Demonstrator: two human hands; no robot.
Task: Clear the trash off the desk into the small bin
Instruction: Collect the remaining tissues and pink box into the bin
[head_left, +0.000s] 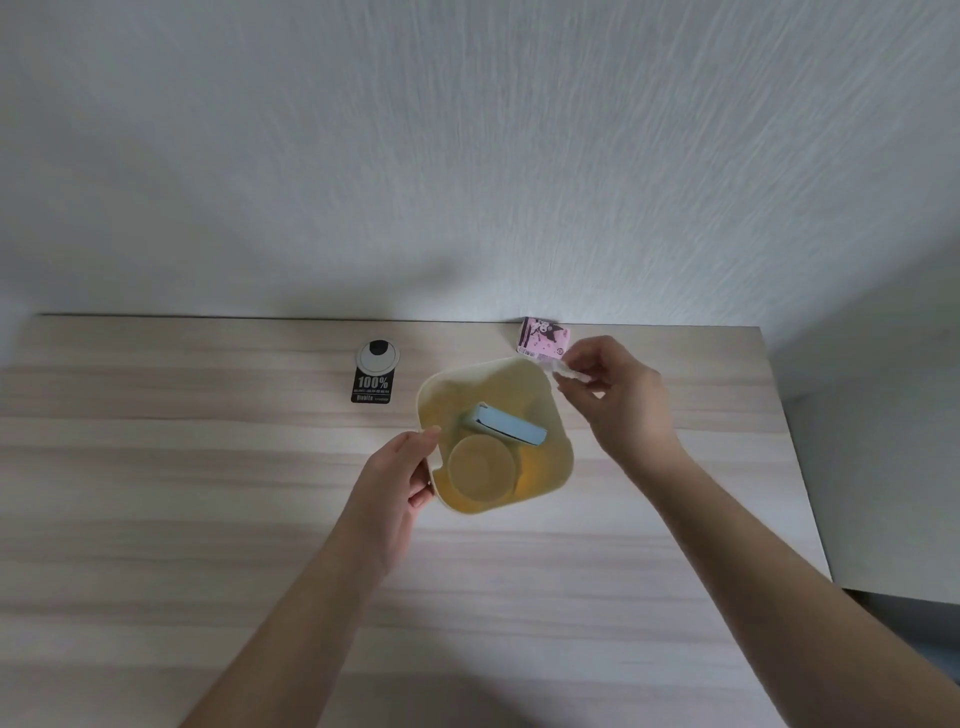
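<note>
Here, the big wooden table (208, 519) fills most of the view, with a white wall behind it. On the table sits the small bin (563, 457), pale yellow and open at the top. Inside it lie a blue box (506, 427) and a round cup (483, 470) (both look like trash already dropped in). The left hand (402, 478) holds the bin's near rim, fingers (431, 432) curled over the edge, so the bin should not slide. The right hand (618, 389) is just beside the bin's far corner, and its fingers pinch a small white scrap (569, 373), maybe crumpled paper. The scrap looks very light and soft, so a gentle pinch at its edge is enough, and it may flutter when let go. A little pink box (543, 338) stands by the wall, near the right hand. It looks stiff and light, easy to take by its sides. A black sticker (371, 389) is farther left.
</note>
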